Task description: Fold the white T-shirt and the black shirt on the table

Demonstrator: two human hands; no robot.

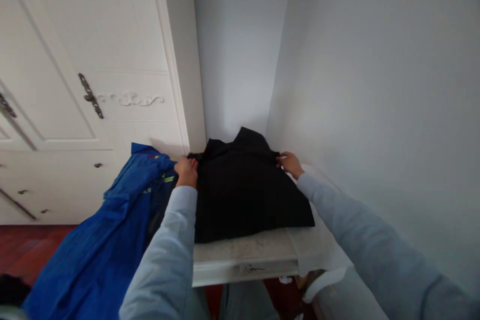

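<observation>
A black garment (pixel 247 190) is spread over the top of a small white table (pixel 243 252), its near hem lying close to the front edge. My left hand (pixel 186 171) is closed on the garment's far left side. At its far right side, my right hand (pixel 290 164) pinches the cloth between thumb and fingers. The far edge of the garment rises in a raised fold between the two hands. Just left of my left hand lies a blue garment (pixel 123 210), which hangs down over the table's left side.
A white wardrobe (pixel 131 50) with dark metal handles stands at the left. Pale walls (pixel 360 85) meet in a corner behind the table. White cloth (pixel 318 245) covers the table's right end. Reddish flooring (pixel 37 250) shows at lower left, with a dark item (pixel 13 287) on it.
</observation>
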